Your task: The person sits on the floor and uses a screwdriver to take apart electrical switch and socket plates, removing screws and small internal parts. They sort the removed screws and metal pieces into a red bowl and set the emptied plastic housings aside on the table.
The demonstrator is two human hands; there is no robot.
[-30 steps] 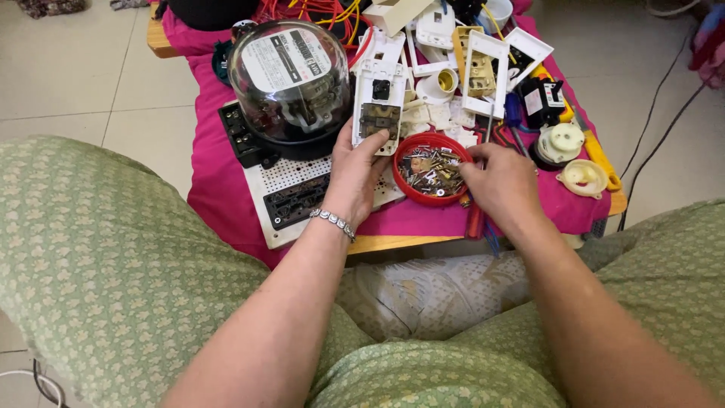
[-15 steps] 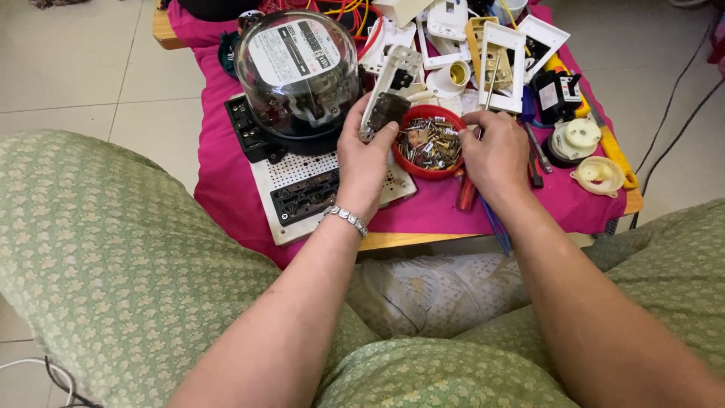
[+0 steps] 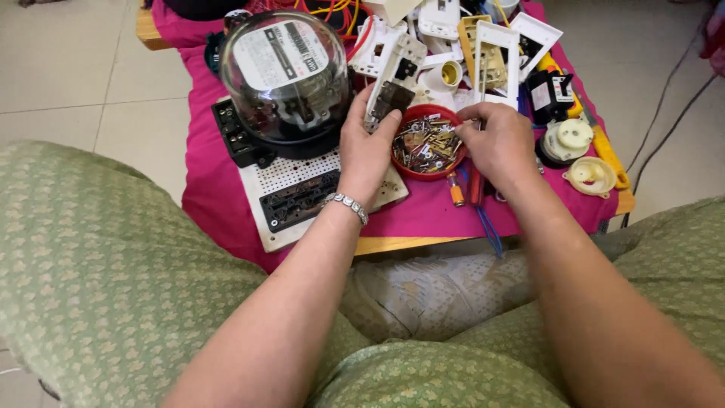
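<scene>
One electricity meter [image 3: 287, 75] with a clear domed glass cover is seen at the left of the low table, seated on a black base. One white perforated board [image 3: 302, 189] carrying a black terminal block is laid flat in front of it on the magenta cloth [image 3: 208, 174].

The left hand [image 3: 366, 147], a beaded metal bracelet at its wrist, is extended forward, palm down. One white switch plate [image 3: 393, 79] is gripped between its thumb and curled fingers, raised and tilted just left of the bowl.

One round red bowl [image 3: 427, 141], filled with small brass and steel screws and contacts, is set between the two hands.

The right hand [image 3: 502, 143] is held beside the bowl's right rim, fingers curled inward and pinched; whether anything is held cannot be told.

Two round cream ceiling-rose fittings [image 3: 578, 155] are noted at the far right.
</scene>
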